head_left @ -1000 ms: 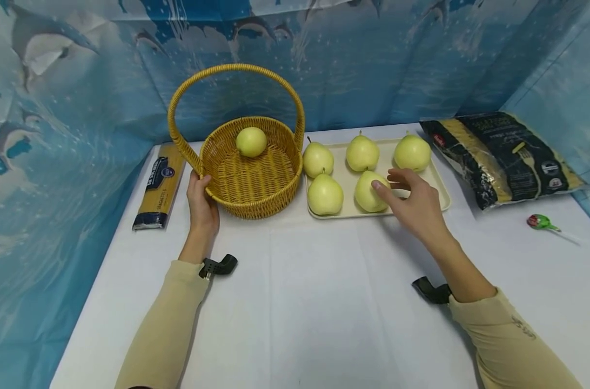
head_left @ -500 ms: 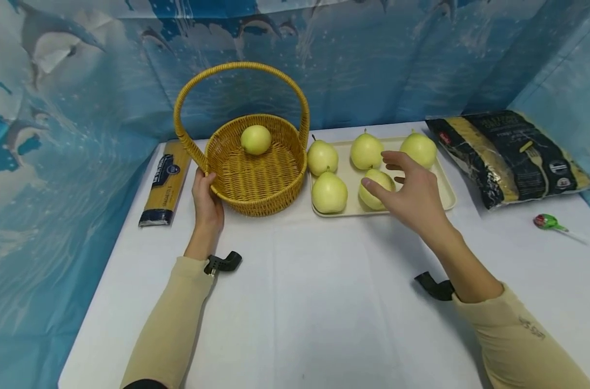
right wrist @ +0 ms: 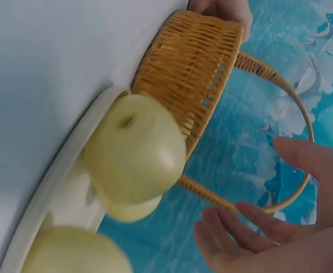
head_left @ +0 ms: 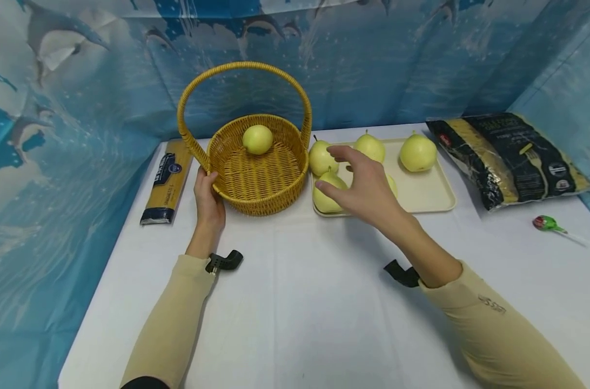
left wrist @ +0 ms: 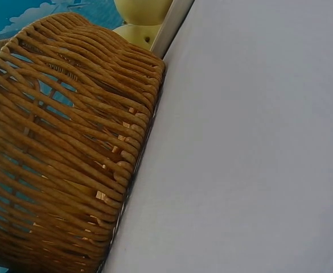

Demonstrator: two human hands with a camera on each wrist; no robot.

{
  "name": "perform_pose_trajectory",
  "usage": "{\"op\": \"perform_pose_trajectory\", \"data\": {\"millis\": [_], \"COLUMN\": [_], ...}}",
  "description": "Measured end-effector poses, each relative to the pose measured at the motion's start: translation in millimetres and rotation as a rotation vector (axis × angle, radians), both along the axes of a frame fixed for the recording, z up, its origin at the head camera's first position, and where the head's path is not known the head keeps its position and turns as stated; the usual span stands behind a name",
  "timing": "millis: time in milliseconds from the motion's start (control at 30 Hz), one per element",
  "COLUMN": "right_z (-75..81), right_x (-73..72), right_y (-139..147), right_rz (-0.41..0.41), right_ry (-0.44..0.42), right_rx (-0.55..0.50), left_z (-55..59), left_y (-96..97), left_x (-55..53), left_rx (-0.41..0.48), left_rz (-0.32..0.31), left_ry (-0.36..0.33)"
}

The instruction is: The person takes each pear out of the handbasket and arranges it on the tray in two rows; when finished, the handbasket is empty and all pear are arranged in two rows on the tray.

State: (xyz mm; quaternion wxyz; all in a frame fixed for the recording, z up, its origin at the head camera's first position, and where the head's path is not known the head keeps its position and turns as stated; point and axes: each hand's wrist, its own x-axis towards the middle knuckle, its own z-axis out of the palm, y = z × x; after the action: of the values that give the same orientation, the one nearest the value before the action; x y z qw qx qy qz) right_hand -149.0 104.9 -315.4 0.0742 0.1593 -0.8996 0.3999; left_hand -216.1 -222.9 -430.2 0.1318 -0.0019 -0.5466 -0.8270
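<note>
My left hand grips the near left side of a yellow wicker basket, thumb over the rim by the base of its tall handle. One yellow-green pear lies inside the basket. Over the cream tray my right hand hovers with fingers and thumb spread, holding nothing. Below it is the front left pear, partly covered by the hand in the head view. Several more pears sit on the tray, among them a back right pear. In the right wrist view the nearest pear appears beside the basket.
A spaghetti packet lies left of the basket. At the back right is a large black and gold pasta bag, with a green-wrapped lollipop in front of it. A blue dolphin-print sheet hangs behind the table.
My right hand has moved left, from the front middle pear to above the front left pear, with nothing in it. The left hand stays on the basket; the head view has shifted slightly.
</note>
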Motion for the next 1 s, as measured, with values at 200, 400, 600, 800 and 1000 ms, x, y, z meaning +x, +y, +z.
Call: {"op": "perform_pose_trajectory", "data": {"millis": [200, 400, 600, 800, 1000], "right_z": [4.2, 2.8, -0.5, -0.4, 0.5], "right_x": [-20.6, -40.8, -56.5, -71.5, -84.7], "right_y": [-32, -53, -68, -82, -92], "right_rz": [0.074, 0.118, 0.103, 0.095, 0.109], "right_ry": [-0.037, -0.058, -0.069, -0.079, -0.089], "right_rx": [-0.036, -0.101, -0.102, -0.087, -0.071], "left_z": [-0.4, -0.2, -0.2, 0.1, -0.7], "left_y": [1.8, 1.2, 0.6, 0.0, -0.3], "left_x": [-0.9, -1.4, -0.6, -0.6, -0.5], "left_rx": [0.018, 0.017, 0.010, 0.008, 0.010], "left_rz": [-0.001, 0.007, -0.014, -0.010, -0.010], "left_ry": [-0.002, 0.009, 0.017, 0.023, 0.020]}}
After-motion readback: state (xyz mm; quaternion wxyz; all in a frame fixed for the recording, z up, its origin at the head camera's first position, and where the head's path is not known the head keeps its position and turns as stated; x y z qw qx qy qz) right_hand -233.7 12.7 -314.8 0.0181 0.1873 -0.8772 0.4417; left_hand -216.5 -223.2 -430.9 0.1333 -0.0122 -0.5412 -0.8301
